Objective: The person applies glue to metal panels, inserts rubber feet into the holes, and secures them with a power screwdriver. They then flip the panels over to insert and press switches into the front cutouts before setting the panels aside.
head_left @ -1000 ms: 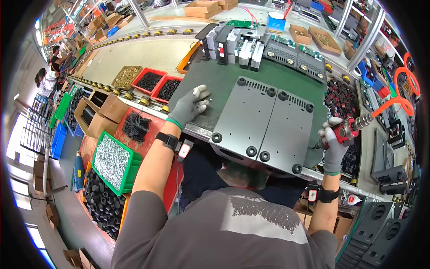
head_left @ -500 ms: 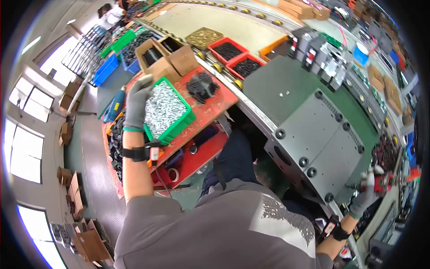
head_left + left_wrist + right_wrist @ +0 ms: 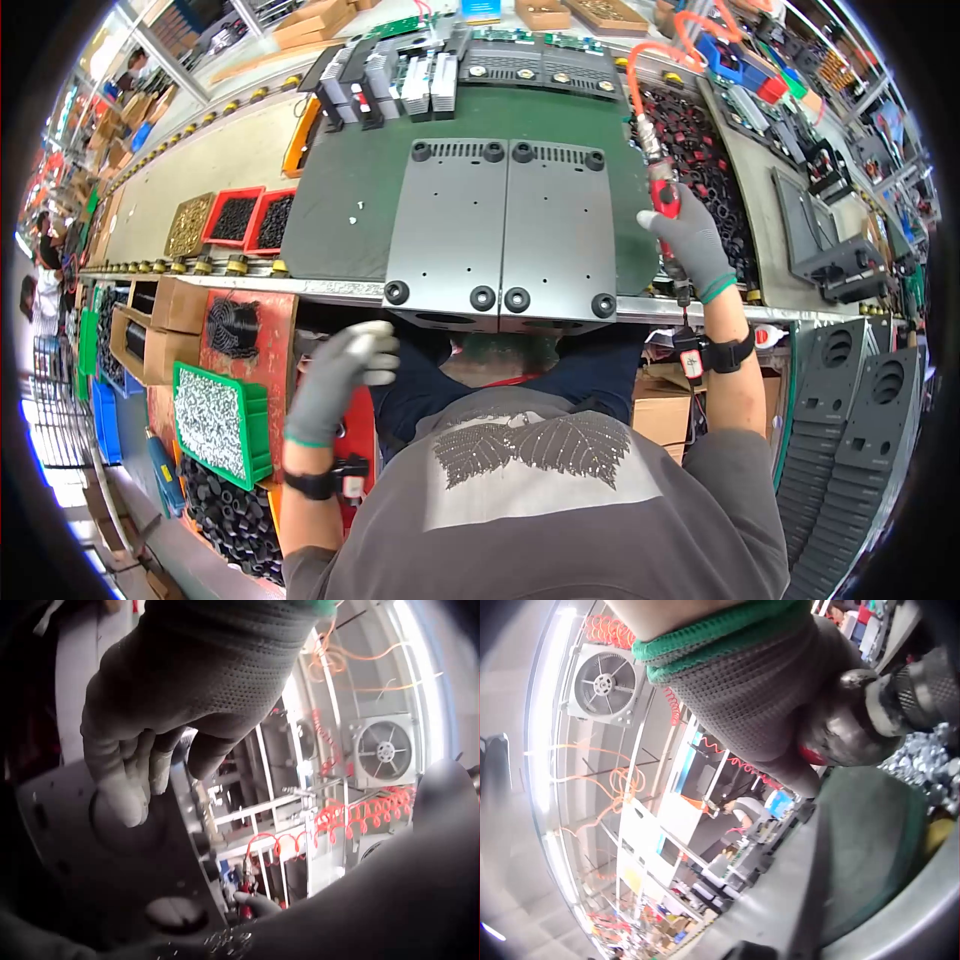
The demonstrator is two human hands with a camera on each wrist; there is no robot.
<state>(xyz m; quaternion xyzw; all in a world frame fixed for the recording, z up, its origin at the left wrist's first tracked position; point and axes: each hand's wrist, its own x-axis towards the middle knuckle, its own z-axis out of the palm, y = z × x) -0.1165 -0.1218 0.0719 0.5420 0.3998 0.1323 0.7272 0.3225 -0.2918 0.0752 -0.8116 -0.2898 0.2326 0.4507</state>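
My right hand [image 3: 692, 235], in a grey glove with a green cuff, grips a red air screwdriver [image 3: 664, 198], its bit end pointing down near the bench's front edge. An orange hose [image 3: 637, 75] runs from its top. Left of it, two grey metal cases [image 3: 445, 225] with black rubber feet [image 3: 483, 298] lie side by side on the green mat [image 3: 340, 180]. My gloved left hand [image 3: 345, 375] hovers before the bench's front edge, left of the cases, fingers bent. I cannot tell whether something small is between its fingers. Small light bits [image 3: 353, 220] lie on the mat.
A green bin [image 3: 258, 430] of small silvery parts stands at left, beside loose black parts [image 3: 225, 510]. Red trays [image 3: 236, 218] sit beyond the bench's left part. Heatsink assemblies [image 3: 430, 85] line the mat's back. Stacked dark panels [image 3: 830, 430] stand at right.
My left hand went left beside the green bin, then came back toward the cases. My right hand raised the air screwdriver from sideways to upright. The head view swung left and back.
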